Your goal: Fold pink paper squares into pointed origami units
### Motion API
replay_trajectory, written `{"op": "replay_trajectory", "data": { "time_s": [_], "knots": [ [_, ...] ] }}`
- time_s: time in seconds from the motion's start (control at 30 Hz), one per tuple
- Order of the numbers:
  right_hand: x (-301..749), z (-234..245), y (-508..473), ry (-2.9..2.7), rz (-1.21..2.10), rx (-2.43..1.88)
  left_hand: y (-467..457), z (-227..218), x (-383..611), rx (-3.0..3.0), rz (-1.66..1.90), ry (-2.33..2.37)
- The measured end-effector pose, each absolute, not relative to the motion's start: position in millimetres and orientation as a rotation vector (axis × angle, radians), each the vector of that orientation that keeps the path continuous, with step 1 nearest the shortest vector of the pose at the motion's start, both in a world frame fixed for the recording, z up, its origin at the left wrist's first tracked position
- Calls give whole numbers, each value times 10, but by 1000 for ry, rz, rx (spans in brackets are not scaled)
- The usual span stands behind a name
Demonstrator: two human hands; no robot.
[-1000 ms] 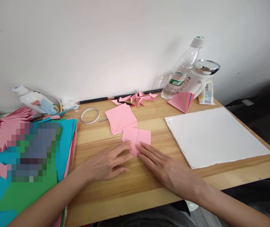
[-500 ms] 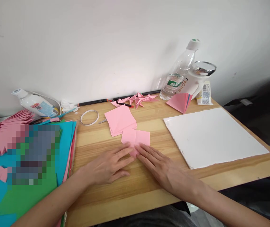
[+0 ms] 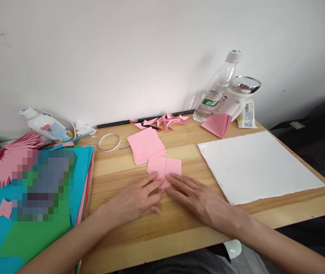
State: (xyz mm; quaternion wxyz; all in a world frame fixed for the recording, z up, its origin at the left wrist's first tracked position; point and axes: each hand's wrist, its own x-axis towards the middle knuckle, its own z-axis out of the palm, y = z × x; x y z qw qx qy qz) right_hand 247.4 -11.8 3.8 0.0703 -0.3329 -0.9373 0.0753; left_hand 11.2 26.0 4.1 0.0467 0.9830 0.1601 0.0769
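A pink sheet of paper (image 3: 173,166) lies on the wooden table in front of me, creased down its middle, with its lower corners folded in. My left hand (image 3: 141,196) rests its fingertips on the paper's lower left part, fingers apart and slightly bent. From the other side, my right hand (image 3: 196,197) lays its stretched fingers flat on the lower right part. Both hands hide the paper's bottom edge. Just behind it, touching or overlapping, is a stack of pink square sheets (image 3: 146,144) with a diagonal crease on top.
Pink folded pieces (image 3: 169,121) lie along the wall by a black pen (image 3: 113,124). A tape ring (image 3: 109,142) sits left of the stack. Rightward are a white board (image 3: 260,167), a water bottle (image 3: 215,91) and a mug (image 3: 239,97). Coloured paper (image 3: 39,238) covers the left side.
My left hand's fingers have drawn slightly closer to my right hand, and its thumb has shifted a little. The paper stays in place; the view has moved slightly.
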Motion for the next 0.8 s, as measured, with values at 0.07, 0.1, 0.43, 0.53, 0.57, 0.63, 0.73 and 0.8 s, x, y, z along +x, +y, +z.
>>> {"op": "replay_trajectory", "data": {
  "time_s": [0.07, 0.1, 0.43, 0.53, 0.57, 0.63, 0.73, 0.8],
  "knots": [
    [2504, 31, -92, -2816, 180, -995, 262, 42, 115, 3000, 234, 494],
    [2520, 31, -82, -2813, 163, -997, 263, 46, 118, 3001, 236, 492],
    [2636, 70, -78, -2773, 144, -1102, 268, 73, 139, 2991, 279, 491],
    [2637, 75, -82, -2755, 151, -1105, 264, 82, 135, 2982, 289, 490],
    [2635, 80, -83, -2751, 151, -1100, 263, 83, 134, 2981, 293, 491],
    [2631, 89, -87, -2750, 154, -1092, 263, 82, 132, 2978, 301, 493],
    [2635, 92, -100, -2746, 163, -1086, 262, 71, 129, 2969, 304, 491],
    [2650, 85, -110, -2739, 177, -1088, 258, 58, 126, 2970, 300, 491]
  ]
}}
